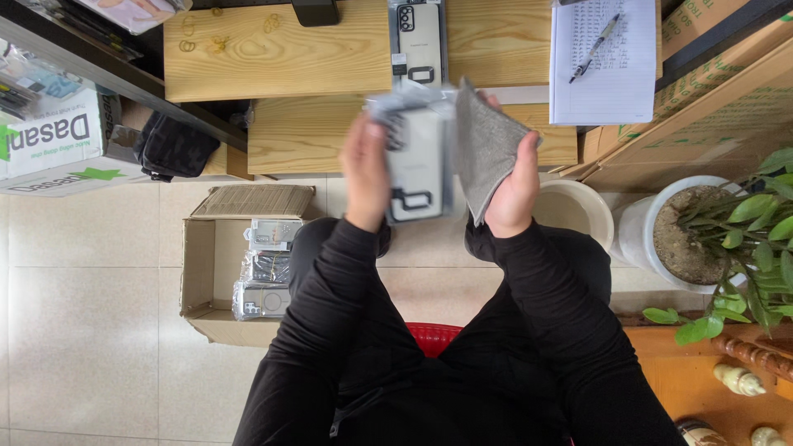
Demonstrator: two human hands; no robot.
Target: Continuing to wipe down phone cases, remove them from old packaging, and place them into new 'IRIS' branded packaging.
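Note:
My left hand (pixel 366 169) holds a white phone case (pixel 417 165) in a clear plastic sleeve, upright in front of me. My right hand (pixel 516 186) grips a grey cloth-like sheet (pixel 486 144) right beside the case, touching its right edge. Both hands are raised above my lap, just in front of the wooden desk (pixel 281 58). Another white phone case in its package (pixel 420 41) lies flat on the desk beyond my hands.
An open cardboard box (pixel 202 264) with several wrapped phone cases stands on the tiled floor at my left. A notepad with a pen (pixel 603 58) lies on the desk. A white bucket (pixel 578 211) and a potted plant (pixel 702 231) stand at right.

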